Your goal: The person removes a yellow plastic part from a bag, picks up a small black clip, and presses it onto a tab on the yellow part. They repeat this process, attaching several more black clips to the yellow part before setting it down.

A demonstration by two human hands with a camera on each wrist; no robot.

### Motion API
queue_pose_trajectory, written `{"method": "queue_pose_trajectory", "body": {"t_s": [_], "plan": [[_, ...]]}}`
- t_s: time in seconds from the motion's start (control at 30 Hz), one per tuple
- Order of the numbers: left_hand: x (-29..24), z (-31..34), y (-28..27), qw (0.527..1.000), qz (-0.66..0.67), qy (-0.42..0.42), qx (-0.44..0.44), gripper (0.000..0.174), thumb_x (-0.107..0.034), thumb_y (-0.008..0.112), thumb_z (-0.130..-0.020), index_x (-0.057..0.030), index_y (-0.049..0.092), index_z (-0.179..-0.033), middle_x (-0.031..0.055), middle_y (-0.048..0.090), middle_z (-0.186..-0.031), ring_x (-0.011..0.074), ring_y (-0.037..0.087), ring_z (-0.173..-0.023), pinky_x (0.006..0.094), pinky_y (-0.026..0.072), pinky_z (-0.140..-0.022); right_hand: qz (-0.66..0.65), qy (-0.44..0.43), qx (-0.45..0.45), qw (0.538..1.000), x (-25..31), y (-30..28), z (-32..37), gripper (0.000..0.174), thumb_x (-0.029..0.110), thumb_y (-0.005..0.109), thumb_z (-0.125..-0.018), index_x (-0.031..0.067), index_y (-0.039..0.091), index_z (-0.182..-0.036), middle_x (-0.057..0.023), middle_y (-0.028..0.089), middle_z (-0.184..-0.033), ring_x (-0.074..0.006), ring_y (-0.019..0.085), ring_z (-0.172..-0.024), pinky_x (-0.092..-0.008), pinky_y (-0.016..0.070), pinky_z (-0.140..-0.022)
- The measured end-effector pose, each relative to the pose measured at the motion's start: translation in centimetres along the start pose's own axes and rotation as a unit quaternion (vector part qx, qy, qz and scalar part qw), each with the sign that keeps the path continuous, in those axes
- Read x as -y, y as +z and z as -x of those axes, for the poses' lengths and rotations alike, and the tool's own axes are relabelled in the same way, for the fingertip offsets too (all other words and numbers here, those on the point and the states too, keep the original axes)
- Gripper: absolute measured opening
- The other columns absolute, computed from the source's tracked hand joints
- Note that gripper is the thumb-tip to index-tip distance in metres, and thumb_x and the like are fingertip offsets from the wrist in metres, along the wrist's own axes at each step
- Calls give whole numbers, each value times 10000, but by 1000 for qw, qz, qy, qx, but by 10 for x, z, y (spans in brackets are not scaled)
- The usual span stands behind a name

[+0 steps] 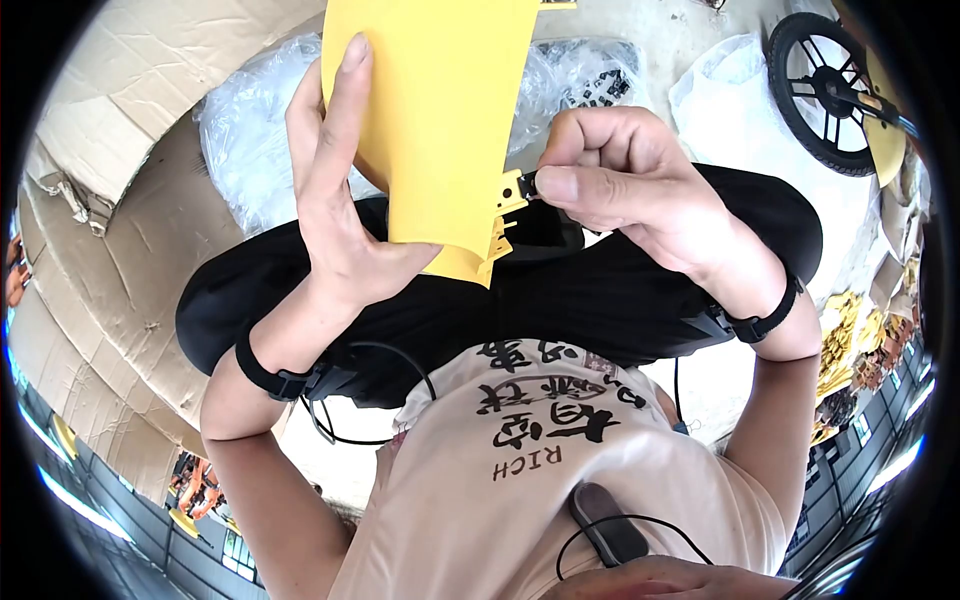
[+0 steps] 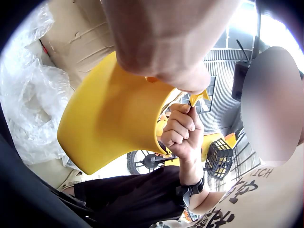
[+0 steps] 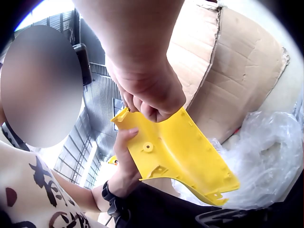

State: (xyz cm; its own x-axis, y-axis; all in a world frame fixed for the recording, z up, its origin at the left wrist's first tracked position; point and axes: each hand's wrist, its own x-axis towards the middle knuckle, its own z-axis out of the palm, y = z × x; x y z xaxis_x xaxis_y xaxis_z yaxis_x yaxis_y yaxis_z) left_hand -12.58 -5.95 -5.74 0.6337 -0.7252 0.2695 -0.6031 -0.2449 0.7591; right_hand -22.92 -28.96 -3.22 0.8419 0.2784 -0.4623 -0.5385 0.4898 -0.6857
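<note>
A large curved yellow plastic panel (image 1: 440, 120) is held up over the person's lap by the left hand (image 1: 340, 225). The left fingers lie along the panel's left side, and the thumb comes round its lower end. At the panel's right edge, the right hand (image 1: 645, 195) pinches a small black clip (image 1: 531, 187) between thumb and curled index finger, right at a yellow tab (image 1: 511, 193) with a hole. The panel's inner face (image 3: 194, 152), with a round boss (image 3: 148, 147) and edge tabs, shows in the right wrist view. There the right hand's back hides the clip.
Clear plastic bags (image 1: 245, 150) lie beyond the knees, with several small black pieces (image 1: 605, 90) on one. Cardboard (image 1: 110, 320) covers the floor at left. A black-tyred wheel (image 1: 825, 95) stands at far right, above a pile of yellow parts (image 1: 845, 345).
</note>
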Motion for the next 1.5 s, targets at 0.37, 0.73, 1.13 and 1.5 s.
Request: {"method": "queue_pose_trajectory", "body": {"t_s": [0.37,0.73,1.13,1.5], "plan": [[1,0,4,1000,-5,18,-19,832,-178,739,-839,15,300,-1518,210,410,-1430,298,483,-1287,385,425,-1040,-18,2,13,1000,-6,4,3,172,165,677,-937,-2,652,-909,64,543,-643,19,329,-506,-194,196,-462],[-2,-2,10,998,-37,40,-15,871,-154,781,-776,-8,338,-1512,223,386,-1460,326,453,-1327,413,406,-1062,-26,17,-10,999,-13,10,0,184,184,696,-924,4,657,-927,64,548,-650,20,337,-507,-190,204,-462],[5,4,9,973,145,-169,55,932,3,691,-688,-50,303,-1533,182,389,-1427,291,419,-1335,393,357,-1106,-141,-34,-22,989,-10,-14,-8,409,12,421,-961,-89,495,-1351,-176,596,-1302,-205,609,-1061,-342,479,-987],[8,-7,-1,791,429,-436,-5,855,-229,649,-881,-24,172,-1561,172,457,-1434,229,503,-1291,354,402,-1077,-115,-53,-6,992,-4,-11,-11,528,-26,422,-892,-90,424,-1416,-243,478,-1438,-240,586,-1191,-325,458,-1043]]}}
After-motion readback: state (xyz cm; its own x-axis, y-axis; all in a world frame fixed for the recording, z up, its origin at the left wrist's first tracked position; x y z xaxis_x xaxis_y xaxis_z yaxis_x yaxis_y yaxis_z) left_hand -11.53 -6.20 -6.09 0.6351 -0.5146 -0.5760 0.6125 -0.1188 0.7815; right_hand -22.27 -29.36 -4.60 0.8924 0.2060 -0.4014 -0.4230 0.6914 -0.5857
